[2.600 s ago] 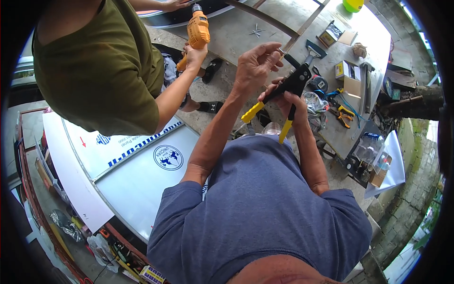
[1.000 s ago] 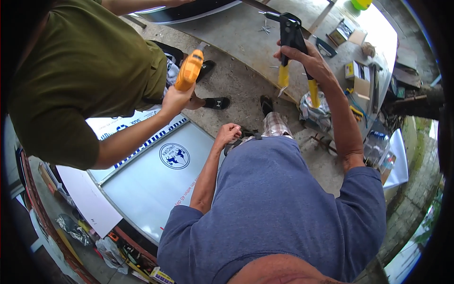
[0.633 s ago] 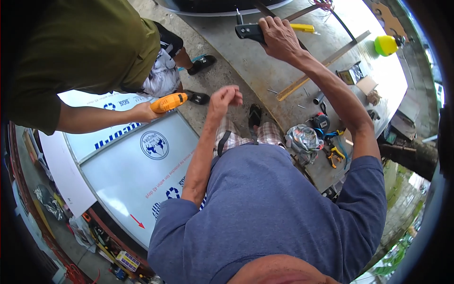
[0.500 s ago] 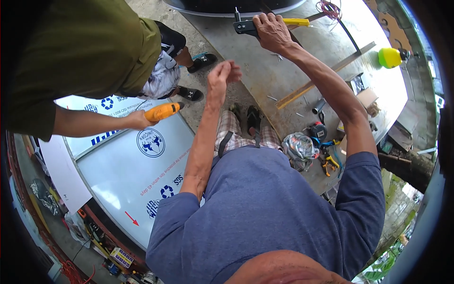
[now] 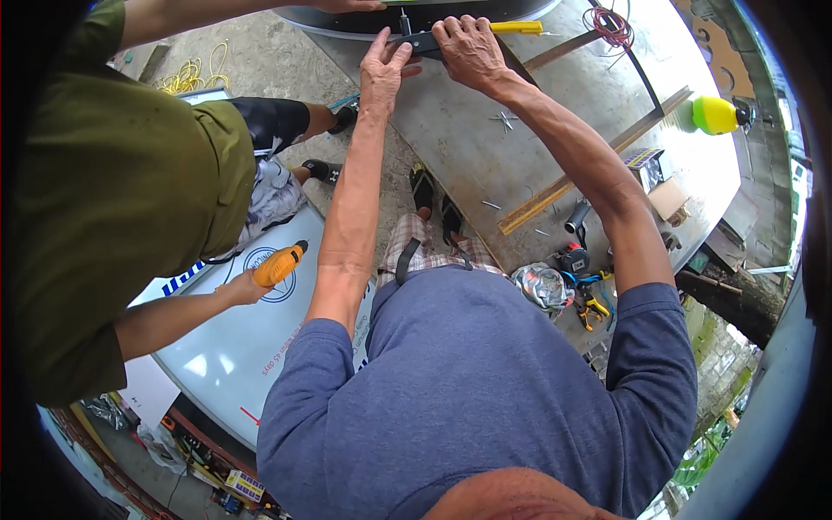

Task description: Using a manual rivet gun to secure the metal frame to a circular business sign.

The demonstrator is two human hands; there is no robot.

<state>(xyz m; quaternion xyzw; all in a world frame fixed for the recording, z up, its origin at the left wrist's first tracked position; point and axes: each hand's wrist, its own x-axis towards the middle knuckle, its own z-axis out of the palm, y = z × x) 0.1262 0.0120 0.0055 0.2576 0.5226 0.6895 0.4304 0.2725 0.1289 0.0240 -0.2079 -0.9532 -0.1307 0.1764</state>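
Observation:
A hand riveter (image 5: 422, 43) with a dark head and yellow handle end is held out at the far edge of the table, by a black panel with a pale rim (image 5: 303, 19). My right hand (image 5: 472, 54) is wrapped round its handles. At its head, my left hand (image 5: 384, 71) has thumb and fingers closed on the tool. A thin metal pin, apparently a rivet (image 5: 404, 19), sticks out of the nose toward the panel. Beyond my left arm, a co-worker's hand (image 5: 247, 288) grips an orange drill (image 5: 279, 264); that person's other hand (image 5: 347, 4) rests at the panel.
On the metal table (image 5: 451, 139) lie loose rivets (image 5: 503, 121), a long metal bar (image 5: 555, 186), a red wire coil (image 5: 611, 28) and a yellow-green spray bottle (image 5: 715, 115). A tape measure (image 5: 572, 258) and pliers (image 5: 594, 310) sit nearby. A large film-covered sheet (image 5: 217, 355) lies at left.
My left hand has moved up and closed on the riveter's head. The riveter has shifted left, nearer the panel. The co-worker has leaned in, with one hand now at the panel.

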